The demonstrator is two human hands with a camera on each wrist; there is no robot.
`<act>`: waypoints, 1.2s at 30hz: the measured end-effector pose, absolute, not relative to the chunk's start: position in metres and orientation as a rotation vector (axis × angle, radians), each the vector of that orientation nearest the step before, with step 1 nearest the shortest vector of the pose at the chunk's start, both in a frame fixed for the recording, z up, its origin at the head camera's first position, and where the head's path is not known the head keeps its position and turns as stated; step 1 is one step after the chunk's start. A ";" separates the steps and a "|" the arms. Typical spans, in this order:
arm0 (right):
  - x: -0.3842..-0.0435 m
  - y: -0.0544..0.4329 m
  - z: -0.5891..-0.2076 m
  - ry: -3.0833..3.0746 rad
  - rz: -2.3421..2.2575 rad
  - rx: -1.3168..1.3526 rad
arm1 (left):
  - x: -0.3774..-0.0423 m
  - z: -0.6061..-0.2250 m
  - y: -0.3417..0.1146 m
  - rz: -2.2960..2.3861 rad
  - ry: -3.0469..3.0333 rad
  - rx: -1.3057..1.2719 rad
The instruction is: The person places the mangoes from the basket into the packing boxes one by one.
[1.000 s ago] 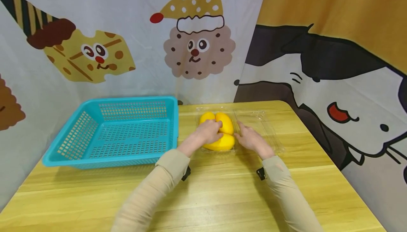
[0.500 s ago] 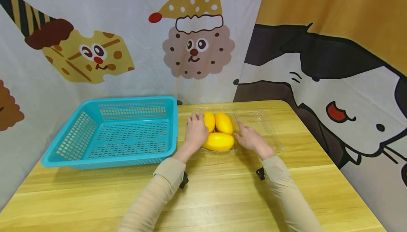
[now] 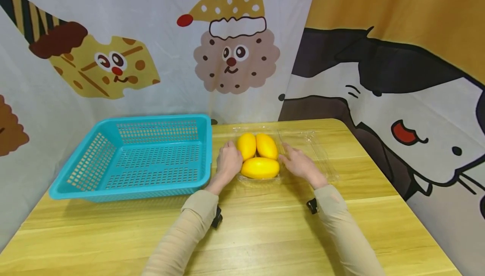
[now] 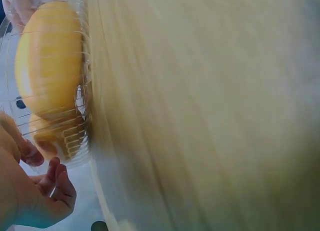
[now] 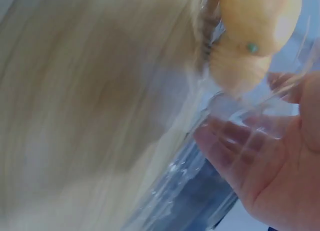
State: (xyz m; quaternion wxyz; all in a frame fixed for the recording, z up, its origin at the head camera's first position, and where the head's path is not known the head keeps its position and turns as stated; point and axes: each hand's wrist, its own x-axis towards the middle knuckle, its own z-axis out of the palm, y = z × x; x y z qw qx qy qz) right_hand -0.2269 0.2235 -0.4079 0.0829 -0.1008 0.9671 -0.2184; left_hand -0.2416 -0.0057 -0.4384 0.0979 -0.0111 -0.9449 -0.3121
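The fingers [image 4: 65, 185] of the left hand [image 3: 228, 160] are bent, with the thumb [image 4: 32, 155] close by them, at the left end of a clear plastic container [image 4: 84, 143]; I cannot tell whether they pinch its edge. The fingers [image 5: 219, 145] of the right hand [image 3: 299, 166] are fairly straight and spread from their thumb, seen through clear plastic, at the seam where the container meets its opened lid [image 3: 314, 152]. Between the two hands, inside the container, sit three smooth yellow fruits: the rear left fruit [image 3: 247, 146] and the rear right fruit [image 3: 267, 146] lie side by side, pointing away from the person, and the near fruit [image 3: 260, 168] lies crosswise in front of them. A green spot [image 5: 252, 47] shows on one fruit in the right wrist view. The lid lies folded out on the right. Farther out, both arms wear beige sleeves [image 3: 198, 208], with a black device [image 3: 217, 218] beside the left cuff. To the left stands a turquoise basket [image 3: 129, 192] with slotted walls. Everything rests on a wood-grain table [image 3: 261, 229] before a cartoon-printed cloth [image 3: 172, 57].
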 end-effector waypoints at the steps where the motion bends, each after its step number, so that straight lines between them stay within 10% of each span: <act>1: -0.228 0.226 -0.408 2.894 -0.679 -0.302 | -0.241 -0.438 -0.005 -0.916 -2.804 -0.031; 36: -0.247 0.326 -0.413 2.929 -0.676 0.126 | -0.241 -0.442 -0.005 -0.854 -2.847 -0.022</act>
